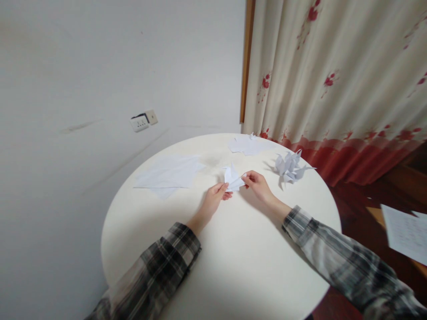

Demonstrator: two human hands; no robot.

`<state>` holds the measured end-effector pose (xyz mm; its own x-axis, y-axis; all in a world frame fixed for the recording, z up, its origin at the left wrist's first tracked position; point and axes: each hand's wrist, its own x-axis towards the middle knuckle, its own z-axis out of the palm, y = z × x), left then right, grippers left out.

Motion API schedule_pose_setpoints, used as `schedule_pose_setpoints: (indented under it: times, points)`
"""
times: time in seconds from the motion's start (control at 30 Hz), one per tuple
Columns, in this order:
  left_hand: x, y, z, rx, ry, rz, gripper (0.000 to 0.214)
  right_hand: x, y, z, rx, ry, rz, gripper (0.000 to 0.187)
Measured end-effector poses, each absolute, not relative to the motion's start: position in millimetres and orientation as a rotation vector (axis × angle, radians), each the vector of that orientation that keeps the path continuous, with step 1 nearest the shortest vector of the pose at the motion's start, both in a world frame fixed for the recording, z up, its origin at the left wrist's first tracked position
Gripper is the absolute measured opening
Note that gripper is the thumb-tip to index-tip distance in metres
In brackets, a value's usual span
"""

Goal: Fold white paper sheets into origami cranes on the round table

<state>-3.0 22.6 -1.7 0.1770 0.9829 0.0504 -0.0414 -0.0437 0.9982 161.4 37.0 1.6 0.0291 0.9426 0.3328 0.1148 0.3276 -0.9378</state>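
Paper (230, 177), creased into sharp points, shows at the centre of the frame over the white table (230, 266). From where I stand, the left hand (216, 198) pinches its lower left side and the right hand (259, 185) grips its right tip. Flat sheets (168, 171) lie left of centre, and folded paper shapes (288, 167) cluster right of centre.

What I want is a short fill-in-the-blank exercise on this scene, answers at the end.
1. The left hand and right hand hold one folded piece of ____.
2. The pile lies nearer the ____ hand.
3. The curtain bears flowers coloured ____.

Missing words: paper; right; red
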Motion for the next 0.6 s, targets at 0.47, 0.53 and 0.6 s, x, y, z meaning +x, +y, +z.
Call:
schedule_pose_setpoints:
  times: [0.47, 0.53, 0.6]
  points:
    - [-5.8, 21.2, 0.7, 1.207, 0.953, 1.140, 0.037, 160.0, 36.8, -0.6, -1.024, -1.304, 0.968, 0.020]
    - [-5.9, 20.7, 1.2, 1.207, 0.963, 1.134, 0.034, 159.6, 36.3, -1.3, -1.022, -1.294, 0.956, 0.019]
    - [-5.7, 20.4, 1.5, 1.213, 0.975, 1.126, 0.032, 159.5, 35.9, -1.9, -1.025, -1.297, 0.938, 0.018]
